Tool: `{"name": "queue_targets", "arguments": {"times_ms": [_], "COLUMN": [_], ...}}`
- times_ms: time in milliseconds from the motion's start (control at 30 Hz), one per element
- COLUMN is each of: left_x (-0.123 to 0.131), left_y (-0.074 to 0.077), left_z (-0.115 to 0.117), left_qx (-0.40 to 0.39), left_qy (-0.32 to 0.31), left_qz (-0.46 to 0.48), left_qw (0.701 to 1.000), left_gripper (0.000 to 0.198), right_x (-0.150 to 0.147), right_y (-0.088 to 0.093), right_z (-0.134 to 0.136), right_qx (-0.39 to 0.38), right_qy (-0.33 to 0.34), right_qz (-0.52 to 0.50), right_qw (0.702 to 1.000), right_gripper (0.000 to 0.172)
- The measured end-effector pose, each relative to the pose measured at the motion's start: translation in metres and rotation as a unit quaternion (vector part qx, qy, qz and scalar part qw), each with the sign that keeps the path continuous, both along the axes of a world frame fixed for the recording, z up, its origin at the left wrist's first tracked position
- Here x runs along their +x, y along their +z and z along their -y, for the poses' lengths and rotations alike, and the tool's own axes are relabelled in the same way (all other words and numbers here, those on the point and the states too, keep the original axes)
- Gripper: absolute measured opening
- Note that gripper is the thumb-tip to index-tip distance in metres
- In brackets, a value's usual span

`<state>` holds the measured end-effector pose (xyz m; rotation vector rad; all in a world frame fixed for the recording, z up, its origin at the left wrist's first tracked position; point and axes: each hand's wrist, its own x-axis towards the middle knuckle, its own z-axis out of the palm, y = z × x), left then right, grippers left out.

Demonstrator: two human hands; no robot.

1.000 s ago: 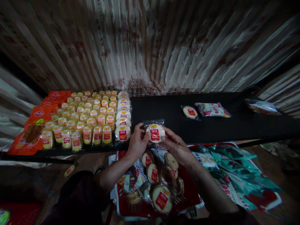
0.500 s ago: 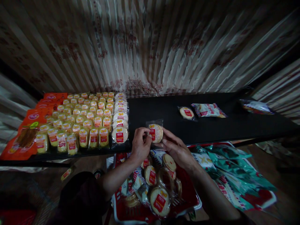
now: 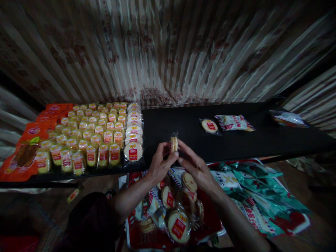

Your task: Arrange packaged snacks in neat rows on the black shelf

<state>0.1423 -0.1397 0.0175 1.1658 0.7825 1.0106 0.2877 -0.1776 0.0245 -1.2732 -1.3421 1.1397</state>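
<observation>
Between my hands is a wrapped rice cracker pack (image 3: 174, 144), turned edge-on so that its two stacked crackers show from the side. My left hand (image 3: 161, 162) grips it with thumb and fingers from the left. From the right, my right hand (image 3: 194, 164) pinches it too, the fingers at its far side. Both hands hover over the front edge of the black table (image 3: 168, 122). To their left a row of round wrapped rice crackers (image 3: 133, 152) stands in overlapping order. Below my hands, a red basket (image 3: 212, 224) holds more rice cracker packs (image 3: 179, 225) and striped packets.
Left on the table are rows of small yellow wrapped cakes (image 3: 103, 154) and orange bags (image 3: 33, 134). Farther right lie one rice cracker pack (image 3: 210, 126), a striped packet (image 3: 235, 123) and another packet (image 3: 288, 118). Green bags (image 3: 257, 185) fill a second basket. A curtain (image 3: 168, 52) hangs behind.
The rice cracker pack has turned in my hands from its labelled face to its edge. My hands have come closer together around it. The table goods look unchanged.
</observation>
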Motion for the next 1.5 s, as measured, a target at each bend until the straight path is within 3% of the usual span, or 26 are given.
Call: {"name": "queue_targets", "arguments": {"times_ms": [167,267,400,533,767,1200,1367,1500], "left_x": [-0.001,0.000,0.000,-0.002,-0.005,-0.006,-0.005,-0.002], "left_y": [-0.005,-0.010,-0.013,-0.009,-0.007,0.000,-0.001,-0.004], "left_z": [-0.002,-0.003,-0.006,-0.010,-0.017,-0.037,-0.045,-0.045], "left_qx": [-0.038,-0.076,-0.151,-0.206,-0.276,-0.274,-0.261,-0.211], "left_qy": [0.026,0.044,0.055,0.041,0.056,0.088,0.111,0.125], "left_qz": [0.026,0.097,0.234,0.305,0.313,0.339,0.321,0.277], "left_qw": [0.999,0.991,0.959,0.929,0.907,0.896,0.904,0.929], "left_gripper": [0.033,0.028,0.024,0.026,0.030,0.029,0.034,0.049], "right_x": [-0.006,-0.006,-0.006,-0.007,-0.009,-0.023,-0.029,-0.033], "right_y": [-0.002,-0.004,-0.005,-0.005,-0.006,-0.001,-0.001,-0.003], "right_z": [0.001,0.001,-0.001,-0.003,-0.005,-0.034,-0.049,-0.056], "right_qx": [0.052,0.074,0.106,0.124,0.119,0.136,0.130,0.076], "right_qy": [0.011,0.016,-0.003,-0.017,-0.036,-0.067,-0.070,-0.059], "right_qz": [0.060,0.096,0.143,0.163,0.164,0.222,0.232,0.172], "right_qw": [0.997,0.993,0.984,0.979,0.979,0.963,0.961,0.980], "right_gripper": [0.045,0.041,0.037,0.033,0.035,0.034,0.036,0.051]}}
